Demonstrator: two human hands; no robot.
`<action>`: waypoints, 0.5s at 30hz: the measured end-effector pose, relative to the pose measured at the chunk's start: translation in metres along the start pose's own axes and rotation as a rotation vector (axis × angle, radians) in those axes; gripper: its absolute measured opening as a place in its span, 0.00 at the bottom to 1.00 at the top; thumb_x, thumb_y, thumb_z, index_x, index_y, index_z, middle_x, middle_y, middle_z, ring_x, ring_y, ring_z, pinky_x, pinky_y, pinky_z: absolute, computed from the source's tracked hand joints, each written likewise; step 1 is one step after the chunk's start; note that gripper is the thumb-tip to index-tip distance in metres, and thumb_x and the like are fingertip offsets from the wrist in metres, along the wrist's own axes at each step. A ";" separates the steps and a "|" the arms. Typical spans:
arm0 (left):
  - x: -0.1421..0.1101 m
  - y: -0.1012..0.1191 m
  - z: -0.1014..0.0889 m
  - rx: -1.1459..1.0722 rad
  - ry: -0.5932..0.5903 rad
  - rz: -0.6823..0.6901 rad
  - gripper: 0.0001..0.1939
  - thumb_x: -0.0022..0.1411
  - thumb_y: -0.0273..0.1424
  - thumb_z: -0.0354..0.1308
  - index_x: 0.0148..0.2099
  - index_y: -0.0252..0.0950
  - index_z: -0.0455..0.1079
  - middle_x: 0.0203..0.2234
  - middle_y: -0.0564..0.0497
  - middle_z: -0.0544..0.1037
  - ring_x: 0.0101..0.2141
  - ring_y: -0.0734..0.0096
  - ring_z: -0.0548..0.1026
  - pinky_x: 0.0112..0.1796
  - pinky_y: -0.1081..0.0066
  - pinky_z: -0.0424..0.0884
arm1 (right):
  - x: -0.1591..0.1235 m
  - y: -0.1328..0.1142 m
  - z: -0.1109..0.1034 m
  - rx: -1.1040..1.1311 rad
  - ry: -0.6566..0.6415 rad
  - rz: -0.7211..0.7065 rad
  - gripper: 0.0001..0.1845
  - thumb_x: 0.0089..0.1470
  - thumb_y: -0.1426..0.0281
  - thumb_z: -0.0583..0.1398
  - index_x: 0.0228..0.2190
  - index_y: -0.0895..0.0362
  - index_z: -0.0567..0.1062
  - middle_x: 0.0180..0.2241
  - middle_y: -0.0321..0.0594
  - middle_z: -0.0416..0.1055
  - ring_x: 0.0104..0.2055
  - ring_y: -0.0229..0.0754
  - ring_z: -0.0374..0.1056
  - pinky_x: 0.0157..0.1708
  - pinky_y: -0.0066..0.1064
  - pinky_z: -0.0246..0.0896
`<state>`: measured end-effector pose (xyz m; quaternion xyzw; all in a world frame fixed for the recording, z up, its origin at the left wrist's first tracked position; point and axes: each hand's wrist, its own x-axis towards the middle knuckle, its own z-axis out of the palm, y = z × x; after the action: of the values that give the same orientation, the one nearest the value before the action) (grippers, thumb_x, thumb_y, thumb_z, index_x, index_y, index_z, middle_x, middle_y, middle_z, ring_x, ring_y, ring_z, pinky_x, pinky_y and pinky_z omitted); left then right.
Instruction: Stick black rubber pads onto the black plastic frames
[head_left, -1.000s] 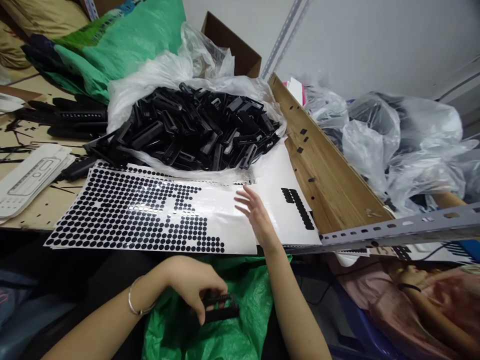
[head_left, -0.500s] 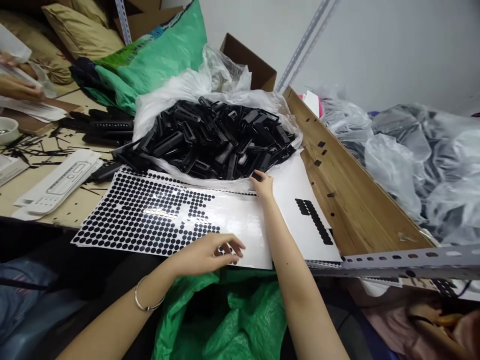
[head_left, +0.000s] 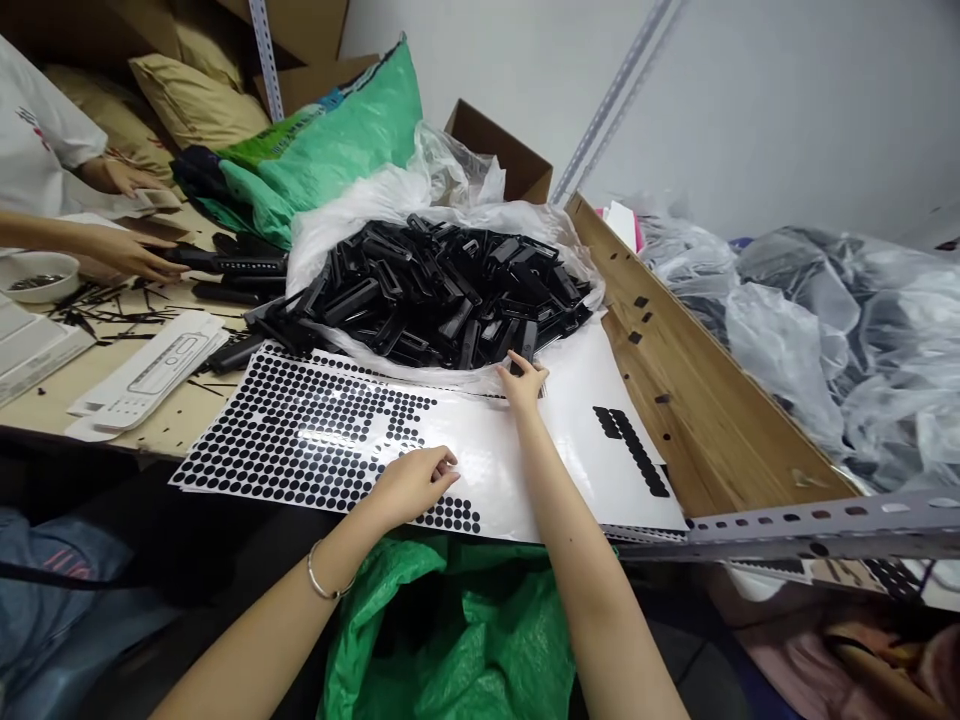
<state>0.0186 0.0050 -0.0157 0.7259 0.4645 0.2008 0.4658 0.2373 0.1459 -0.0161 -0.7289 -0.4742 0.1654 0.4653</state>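
Black plastic part (head_left: pixel 528 338) is at the near edge of the pile (head_left: pixel 435 285), standing on end, the lip of the bag (head_left: pixel 322 240) just beside it
My right hand (head_left: pixel 523 385) is at its near end, index finger and thumb around a dark bit of it; can't tell from here whether the grip is closed or only touching
My left hand (head_left: pixel 415 485) is free: fingers loosely curled, thumb apart from them, nothing seen between, over the dot sheet (head_left: pixel 487 450) near the end of its dot rows
Bracelet (head_left: pixel 322 575) on that wrist
Sheet has black round dots across its left side, blank white toward my right forearm; another sheet (head_left: pixel 585 440) sticks out to the right with a short double strip of black dots
Green sack (head_left: pixel 495 640) gapes below the table edge, between my forearms
Right of the sheets: wooden board (head_left: pixel 697 410), then clear bags (head_left: pixel 787 350) beyond it
Left: white cards (head_left: pixel 161 365) in a stack, black handles (head_left: pixel 251 266) beside the pile, a co-worker's hand (head_left: pixel 135 250) reaching to them, near a bowl (head_left: pixel 67 262)
Behind the pile: green bag (head_left: pixel 337 150) and carton (head_left: pixel 502 150)
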 end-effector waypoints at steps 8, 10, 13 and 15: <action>0.005 0.008 0.000 -0.591 0.155 0.119 0.27 0.63 0.46 0.52 0.60 0.39 0.59 0.56 0.41 0.69 0.51 0.58 0.71 0.46 0.62 0.69 | -0.117 -0.023 -0.068 0.296 -0.448 -0.230 0.10 0.49 0.64 0.65 0.36 0.48 0.81 0.55 0.41 0.62 0.55 0.49 0.64 0.47 0.39 0.68; 0.006 0.010 0.001 -0.746 0.225 0.202 0.25 0.63 0.45 0.54 0.58 0.39 0.61 0.53 0.42 0.71 0.53 0.60 0.70 0.51 0.63 0.67 | -0.145 -0.024 -0.072 0.359 -0.631 -0.275 0.07 0.51 0.64 0.65 0.35 0.47 0.82 0.55 0.40 0.64 0.57 0.50 0.63 0.52 0.43 0.65; 0.008 0.011 0.001 -0.843 0.374 0.228 0.23 0.60 0.46 0.58 0.52 0.37 0.66 0.48 0.44 0.75 0.50 0.61 0.72 0.52 0.62 0.67 | -0.163 -0.017 -0.065 0.287 -0.614 -0.383 0.08 0.56 0.64 0.61 0.36 0.45 0.81 0.56 0.39 0.66 0.59 0.51 0.60 0.59 0.51 0.56; 0.008 0.011 -0.001 -0.882 0.421 0.191 0.26 0.58 0.47 0.59 0.52 0.36 0.66 0.48 0.43 0.75 0.49 0.59 0.74 0.50 0.62 0.70 | -0.163 -0.008 -0.057 0.132 -0.487 -0.455 0.08 0.56 0.65 0.60 0.36 0.45 0.81 0.55 0.41 0.67 0.57 0.53 0.59 0.58 0.55 0.54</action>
<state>0.0276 0.0103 -0.0066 0.4429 0.3507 0.5623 0.6039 0.1911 -0.0210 -0.0129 -0.5118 -0.7100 0.2569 0.4098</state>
